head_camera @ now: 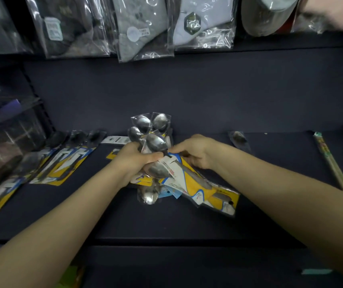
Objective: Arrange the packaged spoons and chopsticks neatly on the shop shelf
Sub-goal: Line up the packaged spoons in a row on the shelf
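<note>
Nearest, two bare forearms reaching in over the front edge of the dark shelf (187,109). Between them, a loose heap of spoon packs (189,183) on yellow-and-white cards, lying crossed and fanned at mixed angles on the shelf board, one pack trailing off toward the right. Left hand (134,161) gripping a bunch of packs from the heap, fingers curled round the card ends, spoon bowls fanning upward and away above the knuckles. Right hand (195,152) just beside it, fingers (173,151) bent and pinching the edge of a pack at the top of the bunch, thumb hidden. Step in hand, by the look of it: gathering and squaring the scattered packs into one stack. Next move likely calling for edges tapped level and bowls turned one way, then the stack laid flat; slippery plastic sleeves apt to slide apart under a loose grip.

Farther left, a row of spoon packs already laid out (66,161) side by side, slanted alike, well apart from the heap. Off to the right, one single pack (239,140) lying alone, and beyond it packaged chopsticks (332,163) running diagonally toward the edge. At the back, hanging bags of socks (145,28) above the shelf.
</note>
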Demonstrator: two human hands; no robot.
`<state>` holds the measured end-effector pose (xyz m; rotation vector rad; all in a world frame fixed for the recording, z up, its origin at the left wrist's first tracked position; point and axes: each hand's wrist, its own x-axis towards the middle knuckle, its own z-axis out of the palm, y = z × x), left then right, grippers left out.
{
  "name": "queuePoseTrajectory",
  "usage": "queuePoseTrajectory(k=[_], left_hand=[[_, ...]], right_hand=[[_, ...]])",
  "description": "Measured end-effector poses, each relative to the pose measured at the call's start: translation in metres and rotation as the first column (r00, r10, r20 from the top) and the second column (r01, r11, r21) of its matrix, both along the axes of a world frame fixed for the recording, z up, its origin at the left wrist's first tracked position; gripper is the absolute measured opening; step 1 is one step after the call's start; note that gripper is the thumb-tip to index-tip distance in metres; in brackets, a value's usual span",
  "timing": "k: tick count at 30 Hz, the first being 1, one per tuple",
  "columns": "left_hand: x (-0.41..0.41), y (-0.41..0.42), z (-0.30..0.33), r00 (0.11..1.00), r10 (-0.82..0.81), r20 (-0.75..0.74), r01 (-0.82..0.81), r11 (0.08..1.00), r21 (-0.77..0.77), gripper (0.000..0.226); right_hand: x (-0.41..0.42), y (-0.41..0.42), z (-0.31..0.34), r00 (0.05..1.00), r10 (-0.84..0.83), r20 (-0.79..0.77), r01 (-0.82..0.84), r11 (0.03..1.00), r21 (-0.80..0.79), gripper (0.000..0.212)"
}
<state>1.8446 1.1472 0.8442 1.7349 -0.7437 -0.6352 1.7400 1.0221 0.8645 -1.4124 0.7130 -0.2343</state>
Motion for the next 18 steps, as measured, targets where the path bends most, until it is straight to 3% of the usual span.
queuePoseTrajectory(k=[2, 4, 7, 10, 12, 14, 16, 18], left_hand=[[0.006, 0.002, -0.001, 0.999, -0.001, -0.032, 0.001, 1.000, 0.008, 0.017], [0.008, 0.005, -0.004, 0.999, 0.017, -0.029, -0.018, 0.999, -0.036, 0.015], [0.012, 0.011, -0.009, 0.982, 0.052, 0.180, -0.044, 0.998, -0.046, 0.023], [0.012, 0.015, -0.005, 0.928, 0.008, 0.372, -0.036, 0.997, 0.067, 0.035], [0.009, 0.013, 0.000, 0.948, -0.009, 0.318, -0.043, 0.987, 0.156, 0.045], [0.003, 0.012, 0.009, 0.989, -0.016, 0.149, -0.009, 0.987, 0.162, 0.048], [-0.002, 0.011, 0.018, 0.999, -0.038, 0.011, 0.037, 0.992, 0.123, 0.049], [-0.001, 0.008, 0.020, 0.998, -0.059, 0.009, 0.058, 0.998, 0.023, 0.038]], right_hand=[[0.001, 0.001, 0.002, 0.998, 0.059, -0.037, -0.057, 0.997, 0.059, 0.007], [0.004, 0.000, 0.005, 0.994, 0.102, -0.032, -0.099, 0.990, 0.096, 0.024], [0.002, 0.004, 0.011, 0.982, 0.182, 0.046, -0.187, 0.964, 0.189, 0.032], [0.002, 0.013, 0.011, 0.961, 0.261, 0.093, -0.276, 0.937, 0.215, 0.028], [0.005, 0.020, 0.008, 0.946, 0.277, 0.166, -0.307, 0.930, 0.200, 0.032], [0.008, 0.027, 0.005, 0.939, 0.258, 0.229, -0.297, 0.942, 0.159, 0.046], [0.011, 0.034, 0.000, 0.947, 0.215, 0.238, -0.244, 0.965, 0.099, 0.054], [0.014, 0.038, -0.004, 0.951, 0.196, 0.237, -0.204, 0.979, 0.012, 0.062]])
